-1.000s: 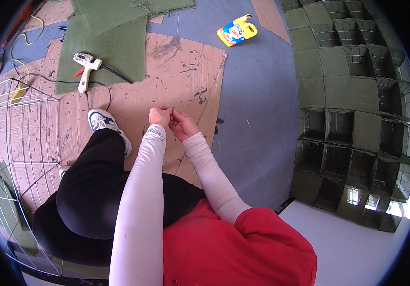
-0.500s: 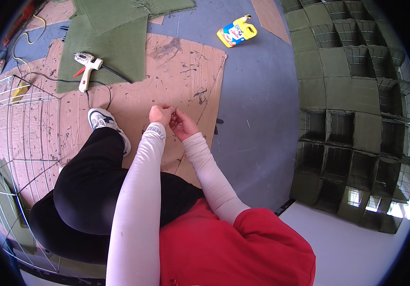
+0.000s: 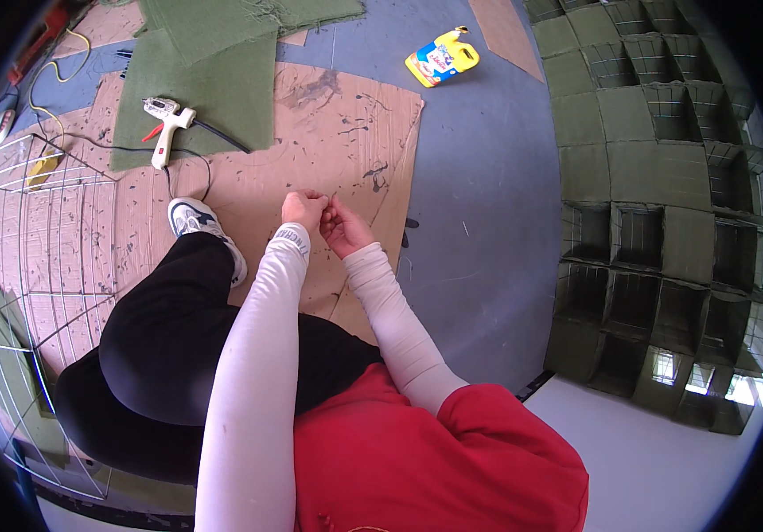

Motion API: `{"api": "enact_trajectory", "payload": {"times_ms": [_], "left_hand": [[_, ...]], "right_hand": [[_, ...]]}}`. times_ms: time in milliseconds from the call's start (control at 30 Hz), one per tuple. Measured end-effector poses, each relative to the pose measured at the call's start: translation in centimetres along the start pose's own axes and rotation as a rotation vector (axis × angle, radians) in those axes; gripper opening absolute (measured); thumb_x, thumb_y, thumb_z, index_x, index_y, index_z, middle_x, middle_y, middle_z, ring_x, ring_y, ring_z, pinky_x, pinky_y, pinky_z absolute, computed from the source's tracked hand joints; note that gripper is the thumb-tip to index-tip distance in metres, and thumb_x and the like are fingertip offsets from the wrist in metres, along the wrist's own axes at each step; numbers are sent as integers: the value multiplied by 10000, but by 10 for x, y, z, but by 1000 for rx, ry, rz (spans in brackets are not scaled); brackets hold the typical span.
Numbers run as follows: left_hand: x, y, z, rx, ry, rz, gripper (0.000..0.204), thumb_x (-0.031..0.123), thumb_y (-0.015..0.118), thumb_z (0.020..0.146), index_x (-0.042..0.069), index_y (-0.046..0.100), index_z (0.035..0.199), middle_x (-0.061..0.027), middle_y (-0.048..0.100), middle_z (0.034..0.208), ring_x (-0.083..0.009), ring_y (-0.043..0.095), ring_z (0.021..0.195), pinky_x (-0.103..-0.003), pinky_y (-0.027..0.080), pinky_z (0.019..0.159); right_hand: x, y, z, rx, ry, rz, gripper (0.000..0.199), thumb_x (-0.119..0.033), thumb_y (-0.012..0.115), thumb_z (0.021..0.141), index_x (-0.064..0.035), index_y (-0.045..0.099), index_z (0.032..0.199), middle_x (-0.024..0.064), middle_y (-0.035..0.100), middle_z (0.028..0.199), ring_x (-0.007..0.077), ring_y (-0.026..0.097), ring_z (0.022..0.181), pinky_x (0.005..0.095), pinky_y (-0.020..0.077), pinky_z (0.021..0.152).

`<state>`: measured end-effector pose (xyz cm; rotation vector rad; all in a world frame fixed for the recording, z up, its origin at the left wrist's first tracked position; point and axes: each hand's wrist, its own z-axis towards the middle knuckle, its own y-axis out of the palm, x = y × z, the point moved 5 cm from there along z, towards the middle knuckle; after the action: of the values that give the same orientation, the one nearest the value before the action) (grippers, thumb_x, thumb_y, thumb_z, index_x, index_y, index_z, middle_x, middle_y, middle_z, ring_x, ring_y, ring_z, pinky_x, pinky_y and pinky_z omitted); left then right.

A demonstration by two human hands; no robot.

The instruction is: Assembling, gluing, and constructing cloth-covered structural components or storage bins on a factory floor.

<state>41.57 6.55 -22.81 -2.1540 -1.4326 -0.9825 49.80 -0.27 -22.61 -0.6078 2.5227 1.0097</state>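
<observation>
My left hand (image 3: 303, 210) and my right hand (image 3: 342, 226) meet fingertip to fingertip just above a brown cardboard sheet (image 3: 346, 115) on the floor. Both are curled shut and pinch something small and thin between them, too small to name. White sleeves cover both forearms. My bent leg in black trousers and a white shoe (image 3: 195, 219) lie just left of the hands.
A white glue gun (image 3: 167, 113) with a black cord lies on the edge of a green felt sheet (image 3: 195, 89) at the far left. A wire grid panel (image 3: 36, 239) lies left. A yellow bottle (image 3: 442, 59) lies far ahead. Felt-covered wire cubes (image 3: 656, 177) stand right.
The hands stay together in the same spot; only the fingers shift slightly. My head has tipped a little, so the view has shifted.
</observation>
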Motion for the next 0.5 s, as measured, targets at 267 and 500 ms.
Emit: {"api": "enact_trajectory", "payload": {"times_ms": [267,500], "left_hand": [[-2,-1,5,-30,10,32,157,130,561,794,29,590,909,-48,622,711,-112,577,552,-246,443,515],[-23,11,29,-4,162,-139,134,95,574,791,-24,626,760,-61,588,574,-118,522,457,-251,398,402]], "right_hand": [[-1,7,-3,-19,22,36,307,-327,541,849,-127,434,641,-48,406,553,73,431,532,198,369,484],[4,16,0,-44,-49,11,198,-259,499,876,-82,581,843,-40,517,619,77,461,550,187,378,508]]}}
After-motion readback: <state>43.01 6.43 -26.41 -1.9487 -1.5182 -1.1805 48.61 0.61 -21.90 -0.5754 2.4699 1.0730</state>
